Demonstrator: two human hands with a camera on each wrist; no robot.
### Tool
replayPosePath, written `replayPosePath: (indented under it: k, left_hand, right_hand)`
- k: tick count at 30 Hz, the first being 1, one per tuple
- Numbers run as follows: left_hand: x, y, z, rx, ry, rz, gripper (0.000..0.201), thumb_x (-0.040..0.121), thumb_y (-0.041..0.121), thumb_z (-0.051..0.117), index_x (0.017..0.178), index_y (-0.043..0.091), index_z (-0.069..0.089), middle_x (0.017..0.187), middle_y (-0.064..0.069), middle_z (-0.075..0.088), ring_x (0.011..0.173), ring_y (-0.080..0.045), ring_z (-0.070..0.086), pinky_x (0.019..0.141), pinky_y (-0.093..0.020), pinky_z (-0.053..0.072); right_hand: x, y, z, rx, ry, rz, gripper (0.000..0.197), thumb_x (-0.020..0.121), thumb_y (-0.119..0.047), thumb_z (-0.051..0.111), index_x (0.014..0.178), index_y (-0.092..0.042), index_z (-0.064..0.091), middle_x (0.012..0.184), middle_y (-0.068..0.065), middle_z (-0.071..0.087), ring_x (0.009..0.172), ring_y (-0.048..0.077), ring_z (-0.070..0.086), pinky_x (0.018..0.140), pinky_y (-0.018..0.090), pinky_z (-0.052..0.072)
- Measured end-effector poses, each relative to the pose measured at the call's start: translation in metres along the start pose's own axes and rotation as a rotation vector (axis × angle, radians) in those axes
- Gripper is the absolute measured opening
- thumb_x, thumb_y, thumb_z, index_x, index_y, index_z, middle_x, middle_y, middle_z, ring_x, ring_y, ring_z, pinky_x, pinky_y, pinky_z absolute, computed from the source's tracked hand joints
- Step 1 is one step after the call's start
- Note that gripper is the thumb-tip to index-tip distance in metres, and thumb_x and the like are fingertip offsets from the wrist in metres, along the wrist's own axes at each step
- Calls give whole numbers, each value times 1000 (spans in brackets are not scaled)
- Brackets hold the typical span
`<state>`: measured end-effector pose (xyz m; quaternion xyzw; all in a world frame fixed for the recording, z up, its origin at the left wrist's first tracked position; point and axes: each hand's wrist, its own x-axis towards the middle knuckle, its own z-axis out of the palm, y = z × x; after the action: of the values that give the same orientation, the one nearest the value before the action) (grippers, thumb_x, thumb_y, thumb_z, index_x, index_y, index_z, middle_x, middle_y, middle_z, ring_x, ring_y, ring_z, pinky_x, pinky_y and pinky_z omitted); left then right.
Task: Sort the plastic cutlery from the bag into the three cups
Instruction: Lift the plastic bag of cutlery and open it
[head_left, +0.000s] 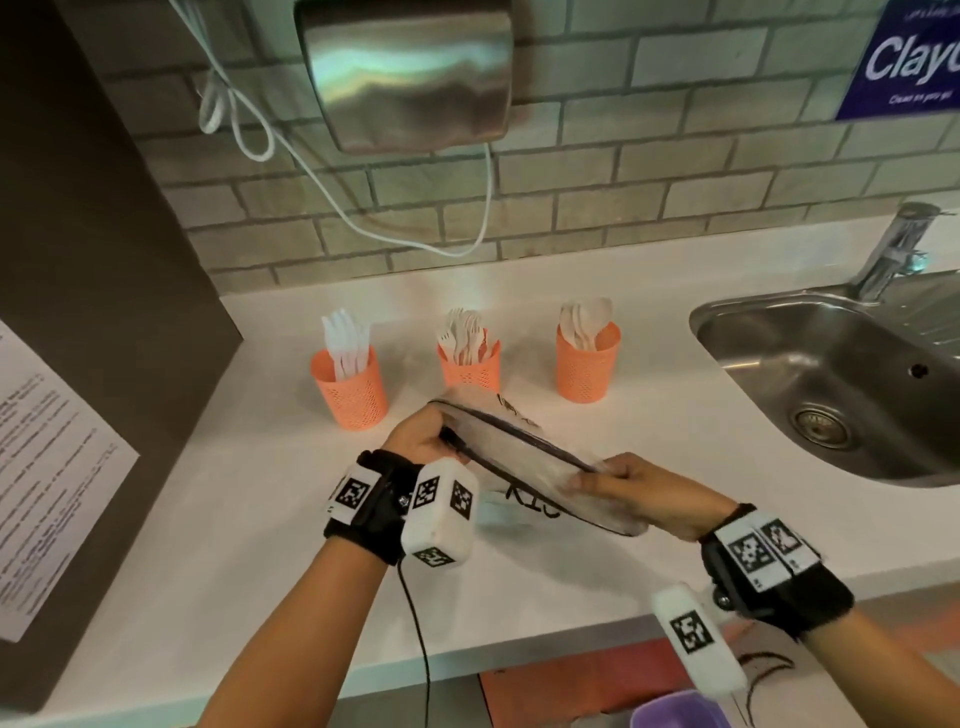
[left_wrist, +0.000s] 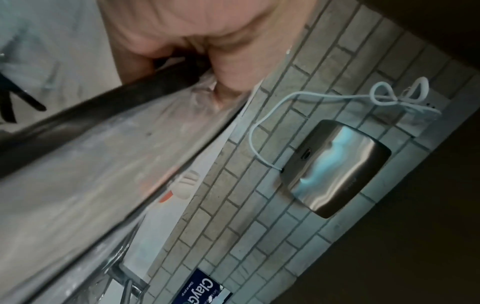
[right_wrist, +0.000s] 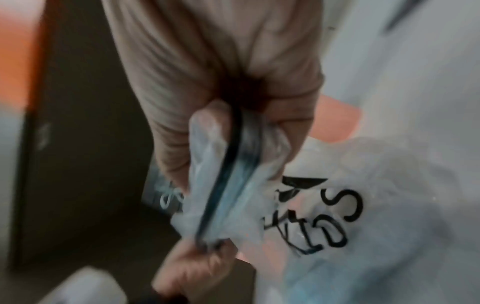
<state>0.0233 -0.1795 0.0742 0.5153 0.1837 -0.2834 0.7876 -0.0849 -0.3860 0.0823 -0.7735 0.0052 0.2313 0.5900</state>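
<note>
A clear zip bag (head_left: 535, 467) with black writing is held above the white counter (head_left: 234, 519). My left hand (head_left: 421, 434) pinches the left end of its dark zip strip (left_wrist: 103, 107). My right hand (head_left: 623, 486) pinches the right end (right_wrist: 226, 164). I see no cutlery inside the bag. Behind it stand three orange perforated cups: the left cup (head_left: 352, 389) holds white knives, the middle cup (head_left: 470, 366) holds forks, and the right cup (head_left: 587, 364) holds spoons.
A steel sink (head_left: 831, 384) with a tap (head_left: 891, 249) lies at the right. A dark cabinet (head_left: 78, 312) with a paper notice stands at the left. A steel dispenser (head_left: 405, 73) and white cable (head_left: 332, 197) hang on the brick wall.
</note>
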Motion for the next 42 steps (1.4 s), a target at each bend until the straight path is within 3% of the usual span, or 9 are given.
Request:
replayPosePath:
  k: [4, 8, 13, 20, 25, 28, 34, 39, 42]
  left_hand:
    - [-2, -5, -7, 1, -77, -26, 17, 94, 12, 49, 98, 4, 63, 89, -18, 70, 70, -26, 72, 57, -35, 59]
    - [-3, -19, -31, 676, -174, -31, 57, 68, 39, 76, 115, 10, 62, 107, -11, 69, 98, -26, 65, 87, -33, 53]
    - [8, -48, -46, 1070, -2, 185, 20, 83, 29, 68, 97, 15, 65, 78, 1, 61, 73, -15, 56, 55, -17, 44]
    - [15, -36, -51, -61, -161, -84, 26, 96, 16, 39, 101, 0, 59, 84, -15, 70, 68, -20, 71, 57, -31, 59]
    - [12, -42, -44, -121, -109, -17, 25, 84, 11, 47, 78, 2, 69, 90, -16, 69, 77, -26, 67, 85, -33, 50]
    - [11, -41, -53, 83, -119, -37, 13, 72, 15, 62, 83, 8, 60, 69, -3, 72, 58, -16, 67, 60, -23, 52]
    - [1, -45, -60, 43, -240, -216, 48, 42, 22, 87, 83, 4, 69, 76, -14, 73, 63, -25, 70, 54, -26, 57]
    - [-8, -63, -57, -142, -296, -222, 29, 69, 26, 77, 87, 6, 67, 96, -13, 67, 83, -28, 70, 72, -38, 59]
    - [-17, -56, -57, 149, -215, -201, 35, 85, 38, 56, 100, 8, 68, 106, -14, 69, 93, -24, 67, 81, -37, 55]
  right_hand:
    - [5, 5, -14, 593, -87, -43, 34, 51, -32, 85, 75, -13, 69, 57, -6, 67, 48, 1, 60, 42, 15, 47]
    - [25, 16, -35, 1110, -82, -64, 51, 43, -11, 90, 89, 0, 71, 98, 21, 71, 92, 31, 70, 73, 49, 58]
    - [43, 28, -32, 1235, -52, -23, 64, 48, -16, 90, 102, 7, 62, 93, 21, 72, 82, 28, 71, 78, 41, 57]
    - [35, 39, -14, 225, 22, 64, 39, 54, -33, 85, 85, -13, 71, 70, 0, 62, 50, 7, 44, 41, 14, 29]
    - [38, 41, -7, 319, -113, 112, 16, 74, -24, 75, 61, -19, 68, 47, -12, 59, 41, -1, 50, 43, 11, 39]
    - [51, 49, -23, 826, -40, 33, 32, 47, -21, 88, 74, -13, 72, 66, 2, 70, 58, 12, 67, 57, 24, 57]
    - [76, 38, -23, 1084, -65, 44, 50, 51, -15, 83, 96, -3, 66, 84, 12, 74, 78, 23, 71, 76, 37, 58]
    - [88, -7, -31, 571, 141, 17, 19, 89, -26, 53, 96, -11, 63, 55, 0, 66, 51, 12, 63, 53, 21, 54]
    - [95, -6, -40, 89, 161, 105, 58, 75, -34, 73, 123, -11, 51, 93, 5, 70, 83, 15, 66, 70, 27, 53]
